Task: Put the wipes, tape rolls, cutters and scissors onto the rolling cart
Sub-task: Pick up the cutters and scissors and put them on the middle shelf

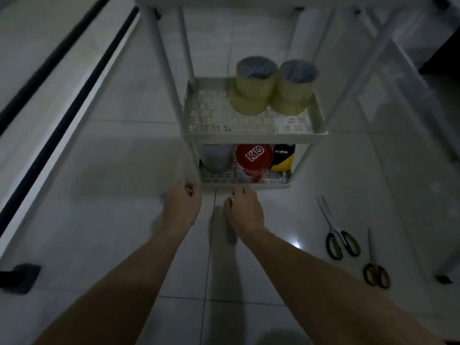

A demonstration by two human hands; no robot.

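Forearms reached forward over the pale tiled floor (124, 170). Left hand (181, 203) and right hand (245, 210) hovered just in front of the white perforated plastic rolling cart (254, 135), fingers curled; whether either gripped anything could not be told. Right of the hands, two pairs of scissors lay on the tiles: orange-handled pair (375, 272) nearest, green-handled pair (342, 242) beyond. Lower shelf held a red-lidded round tub (254, 158), a grey roll (216, 156), and a black-and-yellow roll (283, 156). Upper shelf carried stacked clear tape rolls (273, 85) at its far side.
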